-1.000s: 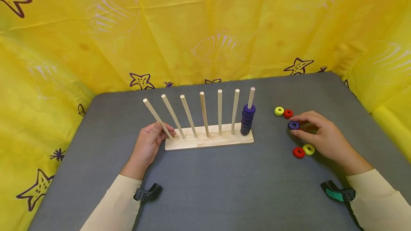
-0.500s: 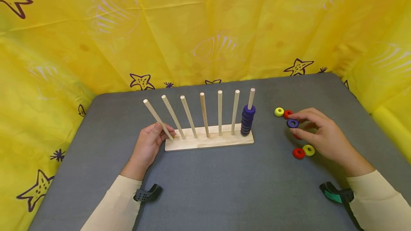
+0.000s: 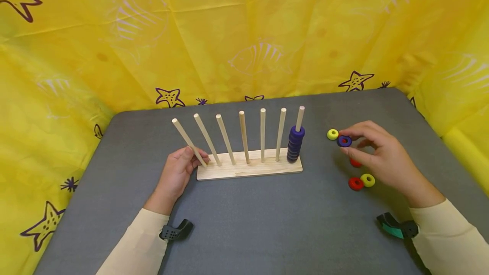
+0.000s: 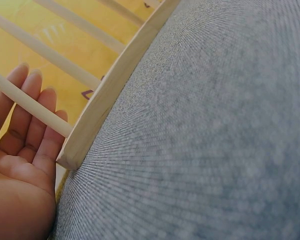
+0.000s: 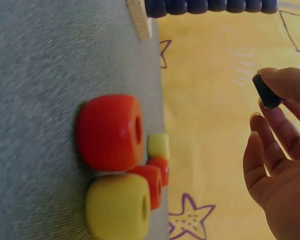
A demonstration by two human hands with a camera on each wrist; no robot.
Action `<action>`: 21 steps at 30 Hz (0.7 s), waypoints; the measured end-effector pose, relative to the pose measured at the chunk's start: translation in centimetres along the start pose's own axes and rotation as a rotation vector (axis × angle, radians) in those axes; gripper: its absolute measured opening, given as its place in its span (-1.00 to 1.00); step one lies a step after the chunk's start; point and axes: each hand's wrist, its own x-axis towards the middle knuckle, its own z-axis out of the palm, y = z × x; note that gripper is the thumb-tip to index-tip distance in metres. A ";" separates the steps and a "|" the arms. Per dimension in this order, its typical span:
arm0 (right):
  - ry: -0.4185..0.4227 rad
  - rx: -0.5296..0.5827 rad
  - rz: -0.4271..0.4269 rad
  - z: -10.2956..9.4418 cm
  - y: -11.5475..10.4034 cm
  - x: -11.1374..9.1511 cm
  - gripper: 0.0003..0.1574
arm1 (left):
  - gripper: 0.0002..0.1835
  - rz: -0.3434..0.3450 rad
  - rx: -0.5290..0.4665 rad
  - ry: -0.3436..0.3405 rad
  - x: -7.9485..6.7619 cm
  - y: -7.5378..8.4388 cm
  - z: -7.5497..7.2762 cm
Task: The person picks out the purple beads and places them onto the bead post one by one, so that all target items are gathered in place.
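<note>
My left hand (image 3: 175,174) grips the left end of a wooden peg rack (image 3: 250,169), thumb against the leftmost peg (image 3: 183,134) and fingers behind it. In the left wrist view those fingers (image 4: 27,117) reach past the peg near the base's end. The rightmost peg carries a stack of purple rings (image 3: 294,144), and its tip stays bare; the other pegs hold none. Between thumb and fingertips, my right hand (image 3: 387,162) pinches a single purple ring (image 3: 340,143). It is raised over the table, overlapping a red ring in the head view, beside a yellow ring (image 3: 331,134).
Below the right hand lie a red ring (image 3: 356,183) and a yellow ring (image 3: 368,180), side by side. Another red ring (image 3: 355,163) is partly hidden by that hand. Yellow patterned cloth (image 3: 206,46) hangs behind and beside the grey table (image 3: 244,224).
My right hand has lifted the purple ring and moved it away from me and slightly left, uncovering a red ring beneath. The left hand and the rack stay in place.
</note>
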 end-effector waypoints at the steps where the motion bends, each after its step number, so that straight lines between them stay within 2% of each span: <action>1: 0.001 0.002 -0.001 0.0 -0.1 0.1 -0.32 | -0.30 -0.001 0.001 0.000 0.0 0.0 0.0; 6: 0.007 0.017 -0.018 0.0 -1.0 0.6 -0.32 | -0.30 0.002 -0.001 -0.001 0.0 -0.1 0.0; 21: 0.052 0.044 -0.160 -0.1 -3.2 2.6 -0.28 | -0.28 -0.003 0.014 -0.003 0.0 0.1 0.0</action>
